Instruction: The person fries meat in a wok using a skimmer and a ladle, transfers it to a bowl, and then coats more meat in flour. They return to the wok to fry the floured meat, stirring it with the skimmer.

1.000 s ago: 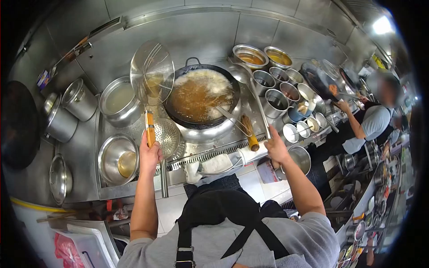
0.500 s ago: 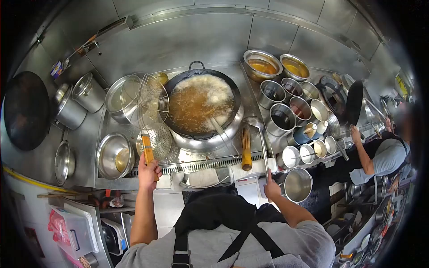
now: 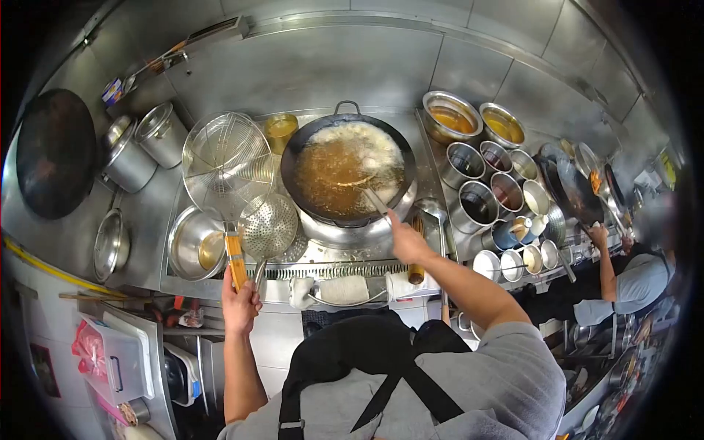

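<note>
My left hand (image 3: 240, 304) is closed round the wooden handle (image 3: 236, 258) of a wide wire strainer (image 3: 227, 158), held over the left side of the counter. A perforated ladle (image 3: 268, 226) lies just right of that handle. In the black wok (image 3: 292, 158), brown oil bubbles with pale foam at the back and right. My right hand (image 3: 411, 240) grips the metal handle (image 3: 377, 201) of a utensil whose far end dips into the oil. Below my right forearm, a bamboo brush (image 3: 416, 273) and a long ladle (image 3: 431, 208) are partly visible.
Steel bowls of orange liquid (image 3: 449, 117) and several sauce pots (image 3: 478, 204) stand to the right. A steel bowl (image 3: 180, 246) and lidded pots (image 3: 161, 132) are at left. Folded cloths (image 3: 345, 290) line the front edge. A co-worker (image 3: 638, 282) works at far right.
My right hand has left the long ladle and moved up and left to the utensil in the wok. The wire strainer has shifted left and turned flatter. The view has shifted somewhat.
</note>
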Available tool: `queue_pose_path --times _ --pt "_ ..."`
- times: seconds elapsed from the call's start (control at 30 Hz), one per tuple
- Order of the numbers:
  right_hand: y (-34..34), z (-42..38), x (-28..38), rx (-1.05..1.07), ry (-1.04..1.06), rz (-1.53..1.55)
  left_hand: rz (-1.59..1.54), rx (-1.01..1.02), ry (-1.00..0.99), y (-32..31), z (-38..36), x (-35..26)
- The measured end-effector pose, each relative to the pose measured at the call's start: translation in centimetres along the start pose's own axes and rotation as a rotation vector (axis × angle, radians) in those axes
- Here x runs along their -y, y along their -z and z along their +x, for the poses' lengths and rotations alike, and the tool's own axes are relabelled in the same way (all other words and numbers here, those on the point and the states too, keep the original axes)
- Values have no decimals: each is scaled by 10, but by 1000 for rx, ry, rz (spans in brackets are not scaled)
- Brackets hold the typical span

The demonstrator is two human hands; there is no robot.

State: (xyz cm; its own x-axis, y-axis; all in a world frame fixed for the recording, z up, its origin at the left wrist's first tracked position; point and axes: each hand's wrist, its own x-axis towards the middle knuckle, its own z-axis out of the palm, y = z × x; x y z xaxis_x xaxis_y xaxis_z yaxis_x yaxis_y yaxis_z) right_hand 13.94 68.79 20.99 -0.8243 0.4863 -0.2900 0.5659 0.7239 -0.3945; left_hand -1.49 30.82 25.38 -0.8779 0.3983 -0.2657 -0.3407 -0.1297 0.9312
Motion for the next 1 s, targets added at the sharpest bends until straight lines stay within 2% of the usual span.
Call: queue_pose_path --times 0.03,0.07,0.13,0.17,0.2,0.27,0.3,0.33,0.4,0.53,0.6,0.67,0.73,0.77,0.8,0.87,0.9,1.0 --pt "7 0 -5 -3 45 113 -1 -4 3 15 -2 3" --pt "16 -8 -3 -2 45 99 -14 -6 5 28 -4 4" --pt "34 -26 5 -19 118 435 -31 38 8 48 -7 4" --pt "34 -28 15 34 71 728 -39 31 13 54 -7 3" --pt "39 -34 22 33 69 718 -49 32 15 61 -6 4" --pt "51 -50 38 194 -95 1142 -61 73 31 75 0 6" --pt "45 -48 39 187 -85 1336 -52 75 46 80 5 7" --pt "44 -49 41 179 -89 1336 -53 83 49 84 8 8" --pt "48 -52 45 245 -26 1625 -86 74 88 89 15 9" --pt "76 -76 62 159 39 1734 -45 152 110 89 27 6" --pt "86 -86 60 140 176 1951 -56 147 108 82 28 4" --pt "73 -88 36 104 222 1950 -65 137 104 75 28 6" --pt "55 -84 10 255 268 1937 -44 164 95 70 29 10" --pt "55 -83 9 236 115 1736 -38 180 82 68 28 11" --pt "53 -75 9 234 121 1733 -40 181 76 65 28 11" --pt "41 -51 6 -167 -257 866 -20 186 98 60 25 11" --pt "39 -41 3 -364 -161 803 -13 190 96 56 23 10" --pt "34 -29 -11 -282 -206 926 17 159 112 46 17 8"
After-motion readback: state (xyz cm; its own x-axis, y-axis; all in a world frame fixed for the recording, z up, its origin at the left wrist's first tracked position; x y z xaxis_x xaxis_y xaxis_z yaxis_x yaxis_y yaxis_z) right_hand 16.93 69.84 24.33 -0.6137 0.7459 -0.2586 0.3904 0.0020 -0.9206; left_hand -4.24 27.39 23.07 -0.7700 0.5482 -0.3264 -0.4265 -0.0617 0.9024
